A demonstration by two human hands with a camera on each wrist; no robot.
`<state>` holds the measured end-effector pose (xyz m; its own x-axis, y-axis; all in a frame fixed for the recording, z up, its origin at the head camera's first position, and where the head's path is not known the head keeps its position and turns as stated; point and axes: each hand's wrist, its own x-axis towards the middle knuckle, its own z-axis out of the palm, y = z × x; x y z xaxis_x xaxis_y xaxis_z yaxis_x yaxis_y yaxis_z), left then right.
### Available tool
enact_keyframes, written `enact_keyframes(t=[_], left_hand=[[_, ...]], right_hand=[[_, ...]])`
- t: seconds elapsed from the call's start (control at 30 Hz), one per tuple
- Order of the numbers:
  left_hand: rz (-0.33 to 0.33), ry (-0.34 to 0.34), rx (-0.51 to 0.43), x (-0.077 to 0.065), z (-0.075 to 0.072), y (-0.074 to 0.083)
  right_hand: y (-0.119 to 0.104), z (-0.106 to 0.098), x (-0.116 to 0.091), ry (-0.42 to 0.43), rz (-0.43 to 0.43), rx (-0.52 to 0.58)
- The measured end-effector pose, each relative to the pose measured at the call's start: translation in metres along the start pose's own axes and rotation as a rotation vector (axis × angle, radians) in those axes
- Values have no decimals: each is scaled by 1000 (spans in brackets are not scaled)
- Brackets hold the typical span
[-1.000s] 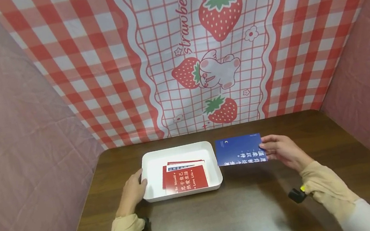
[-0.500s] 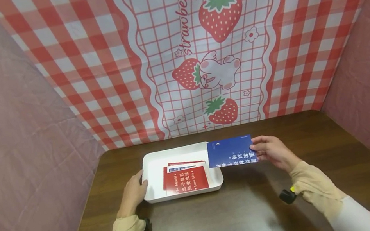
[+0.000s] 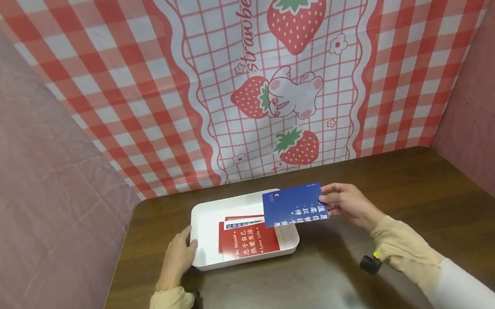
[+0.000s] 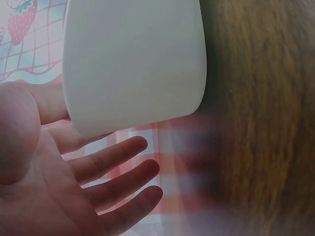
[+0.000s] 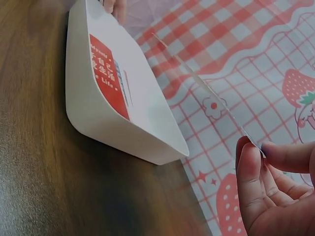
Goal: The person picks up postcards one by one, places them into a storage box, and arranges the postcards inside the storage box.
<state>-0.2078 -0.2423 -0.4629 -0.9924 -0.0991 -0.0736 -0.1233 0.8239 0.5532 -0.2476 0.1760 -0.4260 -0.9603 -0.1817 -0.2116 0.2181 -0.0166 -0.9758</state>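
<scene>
My right hand pinches the edge of a blue card with white characters and a small moon. The card hangs over the right part of a white tray; the right wrist view shows the card edge-on, apart from the tray. Inside the tray lies a red card with white lettering, on top of other red, white and blue cards. My left hand holds the tray's left end, thumb at the rim. In the left wrist view, the tray wall hides the ends of the thumb and forefinger.
The brown wooden table extends in front of the tray and to both sides. A red checked cloth with strawberries hangs behind it. Pink cloth hangs on the left and right.
My right hand has moved left with the blue card, which now overlaps the tray and part of the cards inside. My left hand and the tray have stayed in place.
</scene>
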Motion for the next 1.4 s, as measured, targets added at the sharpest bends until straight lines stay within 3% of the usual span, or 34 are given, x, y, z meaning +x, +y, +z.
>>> enact_keyframes(t=[0.27, 1.4], left_hand=[[12, 15, -15, 3, 1, -2], [-4, -2, 4, 2, 2, 0]], right_hand=[[5, 14, 7, 18, 23, -12], [35, 86, 25, -53, 103, -30]])
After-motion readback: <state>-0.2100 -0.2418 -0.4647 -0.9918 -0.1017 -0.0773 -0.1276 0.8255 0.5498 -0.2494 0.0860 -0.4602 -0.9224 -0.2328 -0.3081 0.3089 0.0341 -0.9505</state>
